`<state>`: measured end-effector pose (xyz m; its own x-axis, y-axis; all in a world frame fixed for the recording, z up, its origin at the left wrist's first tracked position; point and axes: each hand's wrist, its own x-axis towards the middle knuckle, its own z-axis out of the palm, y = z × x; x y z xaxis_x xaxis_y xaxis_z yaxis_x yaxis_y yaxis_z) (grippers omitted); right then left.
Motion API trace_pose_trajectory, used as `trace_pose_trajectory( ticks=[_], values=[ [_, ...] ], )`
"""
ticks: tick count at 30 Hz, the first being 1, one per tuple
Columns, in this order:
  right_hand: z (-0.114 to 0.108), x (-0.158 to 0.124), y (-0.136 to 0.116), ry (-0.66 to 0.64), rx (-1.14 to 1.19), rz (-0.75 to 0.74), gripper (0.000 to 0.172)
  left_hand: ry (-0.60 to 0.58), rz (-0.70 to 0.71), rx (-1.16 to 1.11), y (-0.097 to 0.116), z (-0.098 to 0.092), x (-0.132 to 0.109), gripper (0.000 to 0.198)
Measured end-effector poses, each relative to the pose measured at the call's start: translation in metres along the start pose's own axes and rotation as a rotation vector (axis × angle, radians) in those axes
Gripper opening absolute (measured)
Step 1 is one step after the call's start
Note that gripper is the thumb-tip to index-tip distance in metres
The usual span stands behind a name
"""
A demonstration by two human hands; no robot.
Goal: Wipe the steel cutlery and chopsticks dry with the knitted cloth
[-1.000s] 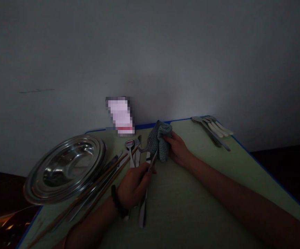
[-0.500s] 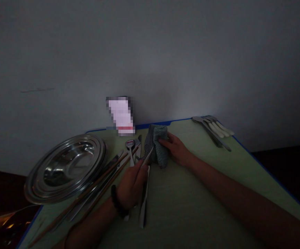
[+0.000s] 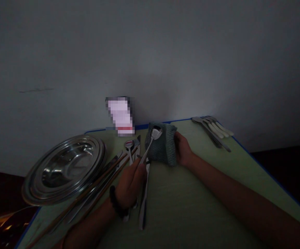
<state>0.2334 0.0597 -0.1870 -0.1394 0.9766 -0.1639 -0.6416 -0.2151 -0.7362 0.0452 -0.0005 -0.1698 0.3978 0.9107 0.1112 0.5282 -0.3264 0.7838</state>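
Observation:
My left hand, with a dark beaded bracelet at the wrist, is closed round the handle of a metal spoon. The spoon's bowl points away from me and lies against a grey-green cloth. My right hand grips the cloth by its right side; some of its fingers are hidden behind the fabric. Under and beside my left hand lie another spoon, wooden chopsticks and several metal utensils, partly covered by the hand.
A stack of shiny metal plates stands at the table's left. At the back right lie a group of metal spoons and white-handled forks. A blurred-out phone leans on the grey wall behind the green table.
The cloth, folded round the spoon's head before, is now spread open, and the bowl shows. My right hand has shifted slightly to the right with the cloth's edge.

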Motion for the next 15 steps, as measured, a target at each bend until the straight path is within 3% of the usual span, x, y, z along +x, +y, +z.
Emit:
trace_pose_trajectory(
  ticks=[4, 9, 15],
  values=[
    [0.002, -0.003, 0.000, -0.057, 0.014, 0.042, 0.024, -0.127, 0.016, 0.047, -0.001, 0.000, -0.001, 0.028],
    [0.003, -0.004, 0.004, -0.085, -0.002, 0.016, 0.041, -0.165, 0.017, 0.140, 0.002, 0.001, -0.001, 0.029],
    [0.003, -0.004, 0.010, 0.039, -0.155, -0.087, 0.026, -0.253, 0.027, 0.238, 0.003, -0.001, 0.000, 0.032]
  ],
)
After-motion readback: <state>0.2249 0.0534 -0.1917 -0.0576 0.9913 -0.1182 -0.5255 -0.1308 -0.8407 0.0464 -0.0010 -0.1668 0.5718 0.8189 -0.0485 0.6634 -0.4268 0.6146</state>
